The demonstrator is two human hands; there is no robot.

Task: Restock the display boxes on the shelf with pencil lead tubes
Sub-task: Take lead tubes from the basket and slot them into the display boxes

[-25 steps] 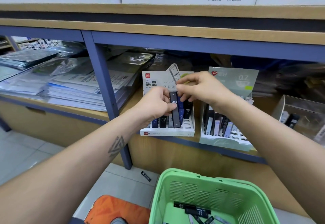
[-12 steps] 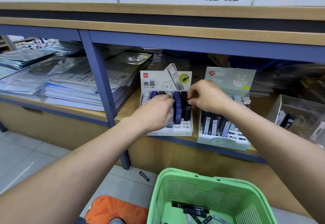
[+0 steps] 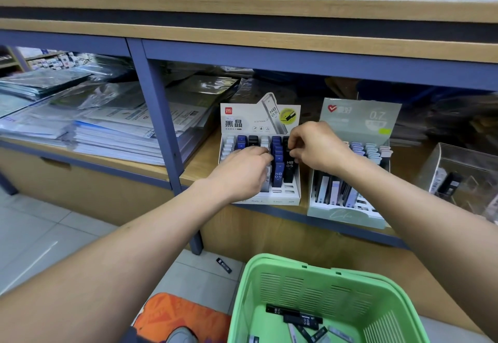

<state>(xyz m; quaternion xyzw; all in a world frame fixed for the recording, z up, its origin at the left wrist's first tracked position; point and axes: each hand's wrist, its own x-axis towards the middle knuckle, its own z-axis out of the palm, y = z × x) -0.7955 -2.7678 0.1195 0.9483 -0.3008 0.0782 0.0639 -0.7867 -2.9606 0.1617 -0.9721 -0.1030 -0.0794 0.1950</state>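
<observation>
both hands are in over the white deli display box (image 3: 292, 194) on the wooden shelf (image 3: 204, 165). the right hand (image 3: 319, 146) has its fingers curled in at the top of a black hb 0.5 lead tube (image 3: 289, 171) in the box's right-hand row, thumb and fingertips pinching it. the left hand (image 3: 242, 170) sits knuckles-up over the middle rows, fingers bent down among the tubes; whether it is gripping one i cannot tell, the fingertips are hidden. a blue hb 0.5 tube (image 3: 278, 174) stands just beside the black one, between the two hands, with more blue, black and white tubes lined up behind it.

just to the right stands a pale green 0.7 display box (image 3: 347, 216), part filled with pastel tubes. down below, the green plastic basket (image 3: 269, 283) holds several loose black tubes (image 3: 304, 319) on its floor. one stray black tube (image 3: 224, 265) lies on the floor tiles near the blue shelf post (image 3: 161, 132). stacks of wrapped paper (image 3: 113, 132) fill the left bay.
</observation>
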